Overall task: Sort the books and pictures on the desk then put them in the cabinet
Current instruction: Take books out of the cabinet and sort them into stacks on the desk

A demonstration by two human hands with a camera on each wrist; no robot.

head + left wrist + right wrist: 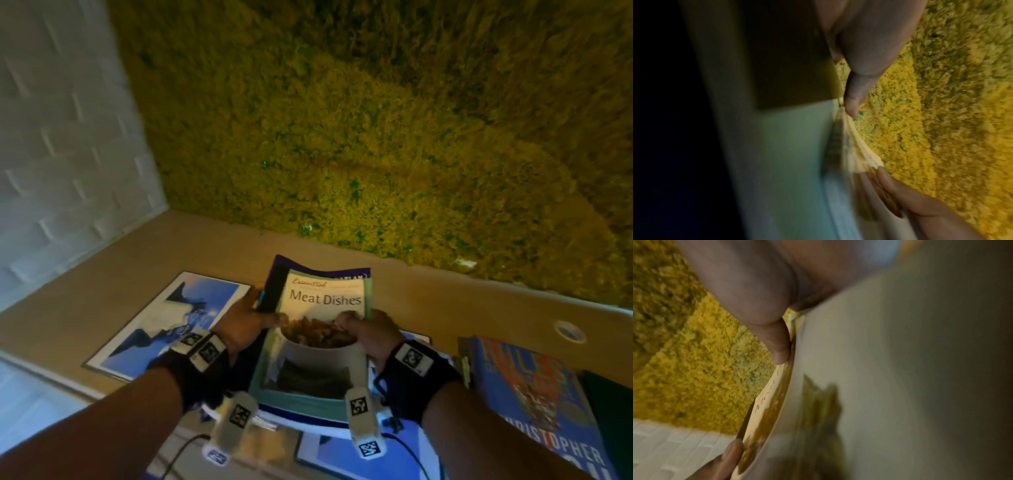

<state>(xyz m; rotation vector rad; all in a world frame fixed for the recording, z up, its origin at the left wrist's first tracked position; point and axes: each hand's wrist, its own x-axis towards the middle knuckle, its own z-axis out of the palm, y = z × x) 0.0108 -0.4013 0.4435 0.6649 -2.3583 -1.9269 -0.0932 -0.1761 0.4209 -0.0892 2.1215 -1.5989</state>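
Tan desk (212, 240) against a yellow-green moss wall (376, 120); white brick wall (61, 137) on the left; round cable hole (569, 331) toward the right edge. Stack of books held tilted above the desk's near middle, "Meat Dishes" cookbook (325, 301) on top, dark blue book (308, 269) behind it. Left hand (245, 320) clamped on the stack's left edge, thumb on the cover; right hand (368, 330) clamped on the right edge, thumb likewise. Blue picture (168, 318) flat on the left; another blue picture (349, 459) under the stack, near edge; blue Christopher paperback (534, 404) lying right. Bare desk along the far edge.
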